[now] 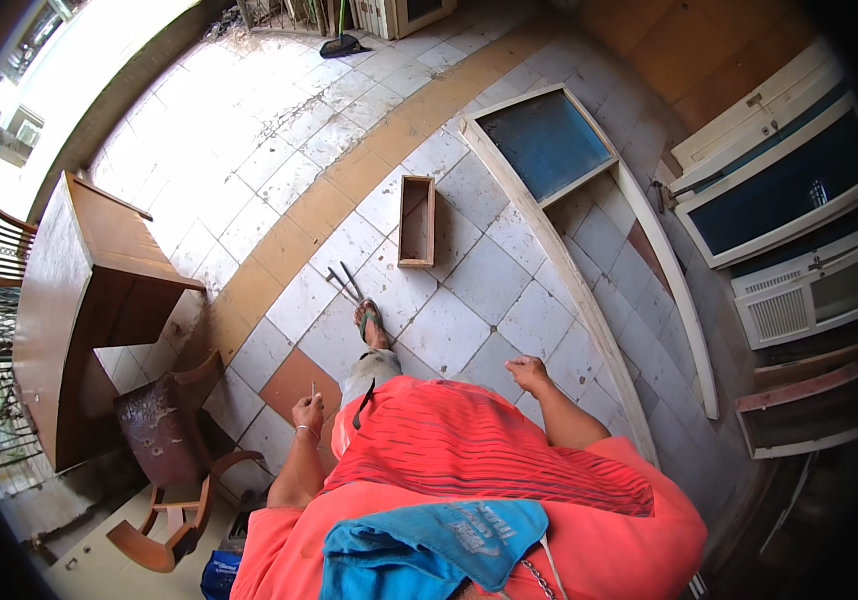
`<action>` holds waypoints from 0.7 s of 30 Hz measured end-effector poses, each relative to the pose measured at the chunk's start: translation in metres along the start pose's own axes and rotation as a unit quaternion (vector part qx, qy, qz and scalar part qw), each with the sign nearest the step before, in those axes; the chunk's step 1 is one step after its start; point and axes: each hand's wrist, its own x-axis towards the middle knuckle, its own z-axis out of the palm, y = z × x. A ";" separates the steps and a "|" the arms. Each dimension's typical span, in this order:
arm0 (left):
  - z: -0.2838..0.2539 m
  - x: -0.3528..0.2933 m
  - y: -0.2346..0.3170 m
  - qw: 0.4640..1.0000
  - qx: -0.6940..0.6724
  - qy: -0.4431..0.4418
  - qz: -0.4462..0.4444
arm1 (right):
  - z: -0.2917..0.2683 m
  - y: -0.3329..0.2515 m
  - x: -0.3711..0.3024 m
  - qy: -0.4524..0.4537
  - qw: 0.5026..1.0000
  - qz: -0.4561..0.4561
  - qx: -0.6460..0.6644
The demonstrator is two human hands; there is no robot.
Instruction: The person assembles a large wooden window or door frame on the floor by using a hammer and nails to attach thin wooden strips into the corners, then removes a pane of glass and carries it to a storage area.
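Observation:
My left hand, with a bracelet at its wrist, is closed at my left side. A thin, pale tip sticks up from its fingers, too small to make out. On the other side my right hand hangs over the tiles with its fingers curled in; whatever they may hold is hidden. Ahead of my sandalled foot lies a dark, two-legged metal tool, its kind unclear. Just beyond it a shallow open wooden box, like a drawer, rests on the floor. Neither hand touches these things.
A long white frame with a blue pane lies to the right. More framed panels stand along the right wall. At left are a wooden desk and a worn armchair. A dustpan is far ahead.

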 end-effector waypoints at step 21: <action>0.018 0.268 0.415 0.990 -0.099 -0.102 0.028 | -0.027 -0.247 0.178 -0.025 0.999 0.022 -0.040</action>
